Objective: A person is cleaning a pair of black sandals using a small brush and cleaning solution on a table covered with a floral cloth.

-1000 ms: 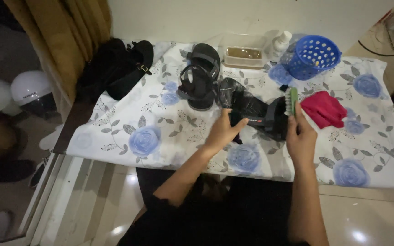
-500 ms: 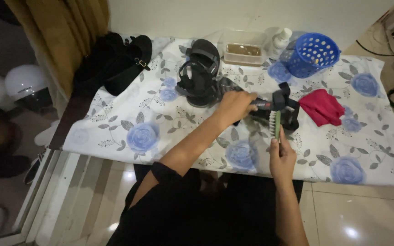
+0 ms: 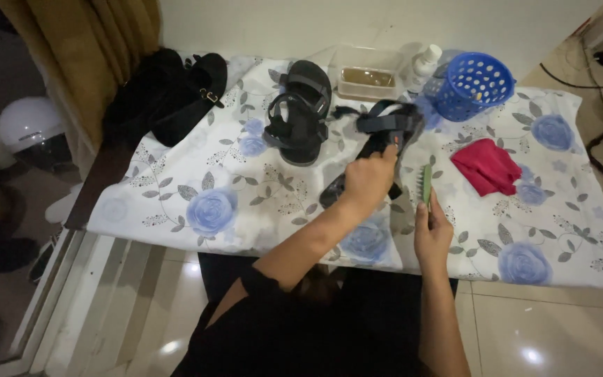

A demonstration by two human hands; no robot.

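Single head-worn view, looking steeply down, close over floral-clothed table [image 3: 176, 181]

tbl [image 3: 141, 209] floral cloth | sandal [image 3: 300, 115] | red rag [image 3: 486, 166] | blue basket [image 3: 472, 85] | tub [image 3: 368, 73]

The left arm comes in from the lower left, bent at the elbow, with a black sleeve that ends near the elbow and the forearm bare. The left hand [image 3: 370, 180] is raised, its back turned to the camera, and the fingers are closed in a firm grasp. The right arm rises almost straight from the bottom edge, also bare. The right hand [image 3: 432, 234] stands lower and just beside the left one, thumb side up, with the fingers curled closed in a grip.
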